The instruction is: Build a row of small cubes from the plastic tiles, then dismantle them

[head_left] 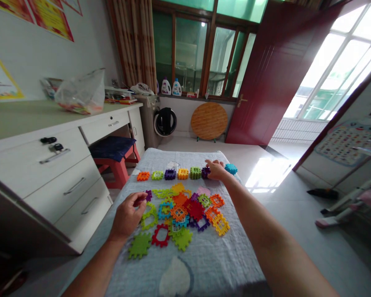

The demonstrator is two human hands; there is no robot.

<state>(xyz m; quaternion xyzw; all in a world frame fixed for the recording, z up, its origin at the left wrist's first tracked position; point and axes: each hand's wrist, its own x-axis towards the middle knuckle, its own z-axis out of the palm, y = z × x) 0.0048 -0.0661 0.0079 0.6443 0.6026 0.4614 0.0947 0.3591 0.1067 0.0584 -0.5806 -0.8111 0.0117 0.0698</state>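
Note:
My right hand (215, 170) is at the right end of a row of small blocks, its fingers closed on a dark purple block (205, 173). To its left stand a green block (195, 173), a yellow one (183, 173), a dark blue one (170, 174), a light green one (157, 175) and an orange one (143, 176). A blue toothed piece (231, 168) is just right of my right hand. My left hand (130, 213) hovers by the pile's left side, fingers curled with a gap to the thumb, beside a small purple piece (149, 195).
Flat toothed pieces lie in a loose pile, with a red one (195, 209) near its middle and a green one (139, 245) at the near left. They rest on a pale blue cloth (219, 264). A desk (34, 119) and a stool (113, 148) stand left.

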